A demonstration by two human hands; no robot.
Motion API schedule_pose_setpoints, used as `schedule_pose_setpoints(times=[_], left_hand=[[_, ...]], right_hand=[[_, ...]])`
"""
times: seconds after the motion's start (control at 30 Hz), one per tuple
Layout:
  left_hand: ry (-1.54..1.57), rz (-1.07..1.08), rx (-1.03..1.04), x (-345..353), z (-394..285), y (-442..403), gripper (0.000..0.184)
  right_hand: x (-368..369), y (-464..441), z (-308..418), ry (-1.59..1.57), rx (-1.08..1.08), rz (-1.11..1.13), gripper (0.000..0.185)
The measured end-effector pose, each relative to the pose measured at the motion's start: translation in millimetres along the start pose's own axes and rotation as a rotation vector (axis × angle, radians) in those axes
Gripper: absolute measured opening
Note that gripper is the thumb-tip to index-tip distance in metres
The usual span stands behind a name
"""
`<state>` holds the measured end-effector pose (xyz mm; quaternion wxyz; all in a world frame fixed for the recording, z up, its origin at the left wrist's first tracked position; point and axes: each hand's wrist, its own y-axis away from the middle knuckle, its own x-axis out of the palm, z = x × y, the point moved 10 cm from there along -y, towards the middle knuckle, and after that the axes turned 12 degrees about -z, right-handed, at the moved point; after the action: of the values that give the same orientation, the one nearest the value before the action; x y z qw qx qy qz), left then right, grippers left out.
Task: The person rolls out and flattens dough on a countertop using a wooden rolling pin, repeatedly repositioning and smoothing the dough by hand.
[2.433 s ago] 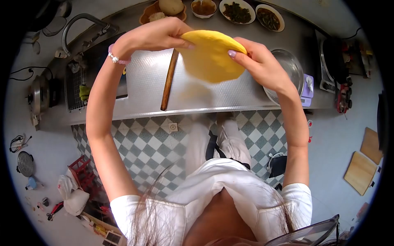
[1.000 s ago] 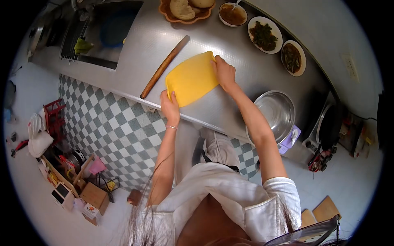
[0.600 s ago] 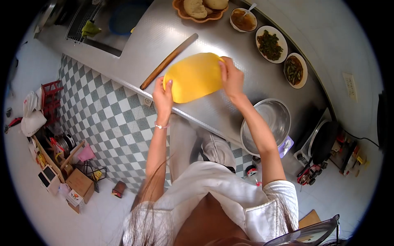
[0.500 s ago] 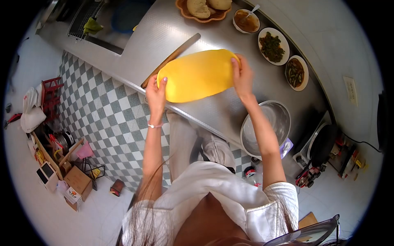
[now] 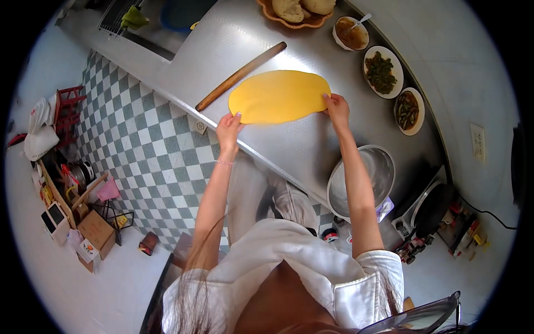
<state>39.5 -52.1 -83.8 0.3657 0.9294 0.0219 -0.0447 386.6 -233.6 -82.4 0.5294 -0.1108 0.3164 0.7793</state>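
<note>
A long oval sheet of yellow dough (image 5: 280, 97) lies on or just over the steel counter, its near edge toward me. My left hand (image 5: 228, 131) pinches its lower left edge, thumb on top. At the right end, my right hand (image 5: 337, 109) grips the edge between thumb and fingers. Beyond the sheet's left side a wooden rolling pin (image 5: 241, 77) rests diagonally on the counter, touched by neither hand. Whether the middle of the dough fully touches the metal, I cannot tell.
On the steel counter (image 5: 222, 42) stand a basket of buns (image 5: 296, 23), a bowl of sauce with a spoon (image 5: 351, 34), and two dishes of greens (image 5: 382, 72) and peppers (image 5: 409, 111). A metal basin (image 5: 364, 181) sits by my right forearm. A sink (image 5: 153, 47) is at upper left.
Both hands have brought the dough sheet down toward the counter. It looks smaller and flatter, and more of the rolling pin shows beside it. The view has shifted slightly.
</note>
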Motion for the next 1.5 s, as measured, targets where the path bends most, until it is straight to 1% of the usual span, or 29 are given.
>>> schedule_pose_setpoints(times=[0.03, 0.07, 0.13, 0.17, 0.23, 0.27, 0.3, 0.33, 0.43, 0.53, 0.57, 0.6, 0.67, 0.7, 0.77, 0.8, 0.83, 0.87, 0.93, 0.97, 1.07, 1.13, 1.17, 1.23, 1.27, 1.33, 1.37, 1.47, 1.5], left_hand=[[-0.021, 0.029, 0.026, 4, 1, 3, 0.031], [-0.03, 0.043, 0.12, 9, -4, 5, 0.03], [-0.046, 0.076, 0.31, 22, -18, 12, 0.03], [-0.097, 0.081, 0.343, 27, -19, 14, 0.029], [-0.2, 0.088, 0.405, 36, -32, 27, 0.028], [-0.209, 0.105, 0.349, 37, -31, 25, 0.029], [-0.219, 0.123, 0.293, 40, -32, 23, 0.03], [-0.227, 0.14, 0.24, 41, -34, 22, 0.031], [-0.067, 0.114, 0.025, 31, -48, 28, 0.03], [-0.127, 0.098, 0.067, 7, -39, 14, 0.034], [-0.246, 0.012, 0.131, -12, -34, 3, 0.034], [-0.379, -0.035, 0.32, -16, -47, 9, 0.035], [-0.641, -0.137, 0.695, -21, -71, 31, 0.036], [-0.696, -0.065, 0.862, -5, -73, 41, 0.04], [-0.801, 0.095, 1.192, 40, -64, 71, 0.048], [-0.878, 0.144, 1.237, 59, -57, 76, 0.052], [-0.953, 0.192, 1.285, 79, -52, 81, 0.056], [-1.028, 0.239, 1.332, 93, -48, 83, 0.059], [-1.095, 0.247, 1.313, 101, -41, 73, 0.061], [-1.132, 0.252, 1.302, 101, -37, 68, 0.063], [-0.989, 0.356, 1.239, 92, -52, 69, 0.058], [-0.809, 0.29, 1.357, 65, -79, 67, 0.052], [-0.718, 0.256, 1.415, 50, -93, 64, 0.049], [-0.774, -0.03, 1.356, 20, -128, 46, 0.041], [-0.796, -0.171, 1.323, 4, -141, 36, 0.038], [-0.848, -0.059, 1.254, -2, -136, 6, 0.035], [-0.87, -0.003, 1.217, -3, -132, -7, 0.034], [-0.882, 0.086, 1.219, 1, -131, -16, 0.035], [-0.84, 0.09, 1.237, 2, -136, -11, 0.035]], right_hand=[[1, 6, 1, 0.012, 0.023, 0.047, 0.037], [3, 10, 0, 0.024, 0.046, 0.091, 0.037], [5, 10, 12, 0.04, -0.173, 0.018, 0.035], [7, 12, 18, 0.046, -0.284, -0.019, 0.034], [6, 26, 41, 0.165, -0.274, -0.08, 0.029], [4, 30, 48, 0.222, -0.268, -0.11, 0.026], [3, 31, 54, 0.255, -0.326, -0.131, 0.025], [2, 28, 53, 0.218, -0.288, -0.111, 0.025], [-5, 18, 59, 0.152, -0.198, -0.045, 0.027], [-13, 10, 55, 0.226, -0.183, 0.018, 0.027], [-17, 3, 42, 0.284, -0.19, 0.031, 0.027], [-18, 4, 45, 0.341, -0.199, 0.043, 0.027], [-32, 25, 88, 0.49, -0.616, -0.17, 0.027], [-31, 48, 109, 0.562, -0.823, -0.272, 0.028], [7, 82, 118, 0.426, -0.942, -0.054, 0.037], [33, 103, 119, 0.41, -1.081, 0.099, 0.048], [57, 124, 118, 0.532, -1.226, 0.192, 0.054], [68, 128, 110, 0.56, -1.225, 0.222, 0.055], [85, 134, 95, 0.613, -1.22, 0.288, 0.058], [85, 133, 93, 0.615, -1.244, 0.267, 0.056], [92, 109, 104, 0.491, -1.157, 0.254, 0.051], [107, 106, 151, 0.404, -1.226, 0.247, 0.045], [119, 103, 177, 0.358, -1.26, 0.24, 0.043], [148, 110, 210, 0.389, -1.512, 0.118, 0.037], [168, 102, 207, 0.444, -1.54, 0.173, 0.035], [199, 96, 201, 0.56, -1.596, 0.282, 0.031], [211, 86, 195, 0.695, -1.514, 0.384, 0.028], [211, 86, 199, 0.774, -1.525, 0.426, 0.023], [198, 90, 207, 0.682, -1.547, 0.367, 0.023]])
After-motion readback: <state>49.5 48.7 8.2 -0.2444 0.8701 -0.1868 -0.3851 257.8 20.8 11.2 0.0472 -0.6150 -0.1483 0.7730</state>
